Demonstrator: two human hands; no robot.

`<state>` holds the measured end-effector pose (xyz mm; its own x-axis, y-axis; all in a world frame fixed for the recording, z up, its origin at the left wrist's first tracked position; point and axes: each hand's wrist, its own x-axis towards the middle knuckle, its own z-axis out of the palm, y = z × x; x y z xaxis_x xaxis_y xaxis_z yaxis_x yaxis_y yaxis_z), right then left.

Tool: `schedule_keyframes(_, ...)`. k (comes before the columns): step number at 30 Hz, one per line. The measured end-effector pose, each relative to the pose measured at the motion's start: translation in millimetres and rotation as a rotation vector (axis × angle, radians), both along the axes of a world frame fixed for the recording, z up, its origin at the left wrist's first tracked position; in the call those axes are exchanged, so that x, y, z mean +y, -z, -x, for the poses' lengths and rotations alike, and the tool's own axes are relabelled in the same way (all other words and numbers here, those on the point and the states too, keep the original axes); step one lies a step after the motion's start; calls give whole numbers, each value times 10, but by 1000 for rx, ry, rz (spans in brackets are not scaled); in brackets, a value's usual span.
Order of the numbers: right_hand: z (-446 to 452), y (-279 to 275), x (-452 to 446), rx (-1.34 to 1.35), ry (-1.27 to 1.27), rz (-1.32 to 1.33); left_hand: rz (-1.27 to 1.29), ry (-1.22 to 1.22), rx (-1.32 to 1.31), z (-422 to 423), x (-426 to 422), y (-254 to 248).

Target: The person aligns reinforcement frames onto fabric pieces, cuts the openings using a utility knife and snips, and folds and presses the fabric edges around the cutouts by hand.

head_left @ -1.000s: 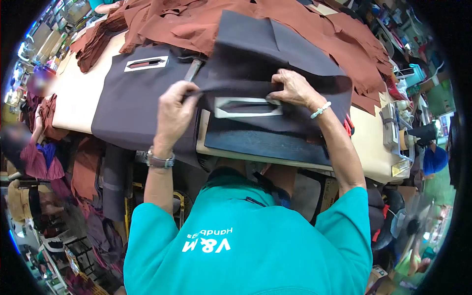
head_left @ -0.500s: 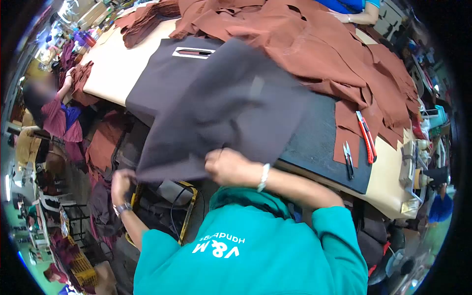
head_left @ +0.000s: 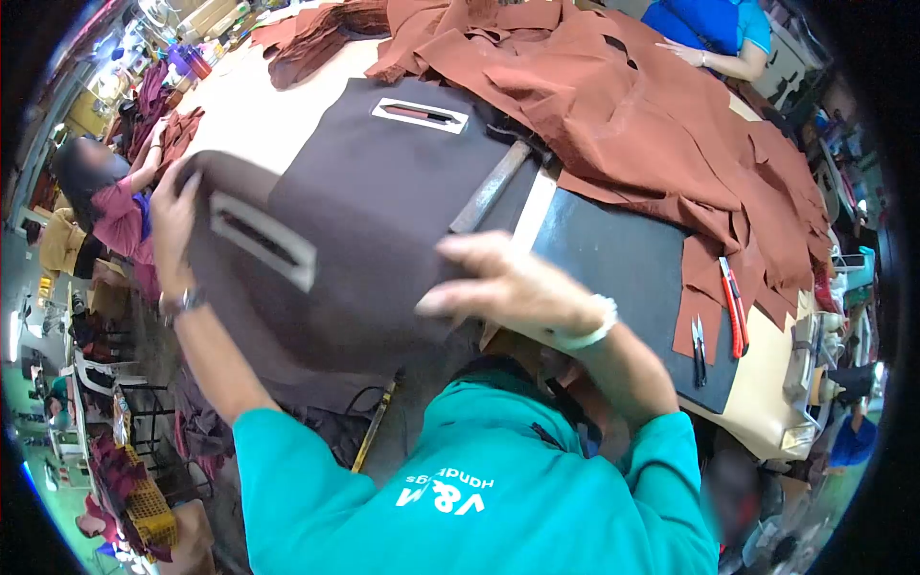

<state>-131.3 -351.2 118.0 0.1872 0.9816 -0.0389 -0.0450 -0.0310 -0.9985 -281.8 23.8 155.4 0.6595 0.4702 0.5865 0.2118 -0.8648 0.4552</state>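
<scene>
My left hand grips the upper left edge of a dark brown fabric panel, lifted and smeared by motion. This panel has a slot in a pale rectangular frame. Near its right edge, my right hand is open with thumb and fingers apart, holding nothing. Beneath and beyond lies another dark fabric panel flat on the table, with a similar pale-framed slot. A hammer rests on that lower panel, its handle pointing toward my right hand.
Red-brown fabric is heaped across the back of the table. At the right, snips and a red utility knife lie beside a black mat. One person is at the left, another person's arm at the far right.
The lifted panel has swung left and now shows its pale-framed slot, uncovering the hammer. My left hand has risen; my right hand has let go of the panel and opened.
</scene>
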Motion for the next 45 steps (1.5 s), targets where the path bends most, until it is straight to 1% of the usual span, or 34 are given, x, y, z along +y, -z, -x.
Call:
schedule_keyframes(1,-189,13,-50,8,91,-116,42,33,25,-293,129,48)
schedule_keyframes(2,-437,172,-66,-151,203,-38,85,63,50,-583,278,157)
schedule_keyframes(3,-627,175,-90,-280,302,-6,160,113,61,-874,408,271)
schedule_keyframes(4,-776,200,-90,-300,430,9,235,164,72,-1147,504,393)
schedule_keyframes(5,-982,302,-73,-373,514,55,194,180,56,-1393,536,507)
schedule_keyframes(6,-1190,469,-39,-414,621,8,152,194,38,-1619,526,589)
schedule_keyframes(8,-1495,620,52,-553,801,153,146,65,165,-1970,435,657)
schedule_keyframes(10,-1622,680,189,-684,941,172,62,72,163,-2333,662,936)
schedule_keyframes(11,-1673,710,248,-750,1013,181,36,-8,178,-2514,766,1097)
schedule_keyframes(12,-1726,768,310,-799,1041,177,9,-87,192,-2618,736,1125)
schedule_keyframes(14,-1819,854,420,-898,1104,170,90,-173,186,-2760,684,1186)
schedule_keyframes(16,-1843,849,472,-978,1106,209,111,-204,134,-2861,643,1229)
schedule_keyframes(19,-1928,901,525,-1076,1121,263,130,-229,197,-3007,692,1299)
schedule_keyframes(22,-1968,860,523,-1080,1105,349,60,-206,201,-3076,644,1323)
schedule_keyframes(23,-1964,846,529,-1070,1093,377,40,-249,314,-3087,605,1331)
schedule_keyframes(26,-1945,863,510,-1048,1060,456,3,-239,407,-3112,654,1492)
schedule_keyframes(27,-1932,880,510,-1047,1053,474,34,-228,393,-3104,655,1529)
schedule_keyframes(30,-1915,880,517,-1048,1049,480,23,-219,398,-3060,627,1567)
schedule_keyframes(33,-1931,892,522,-1062,1049,494,7,-192,340,-3086,675,1649)
schedule_keyframes(36,-1976,931,531,-1068,1051,507,106,-271,325,-3088,551,1581)
schedule_keyframes(39,-1978,944,523,-1058,1052,495,-170,-327,-31,-2975,149,1545)
schedule_keyframes(40,-1976,951,516,-1051,1054,490,-59,-220,-6,-2907,-52,1496)
schedule_keyframes(42,-2016,1000,510,-1045,1049,477,-178,-112,16,-2778,-515,1547)
schedule_keyframes(43,-2030,1031,503,-1039,1046,474,-175,-56,109,-2743,-692,1627)
schedule_keyframes(45,-2035,977,410,-900,972,366,-134,52,350,-2674,-896,1791)
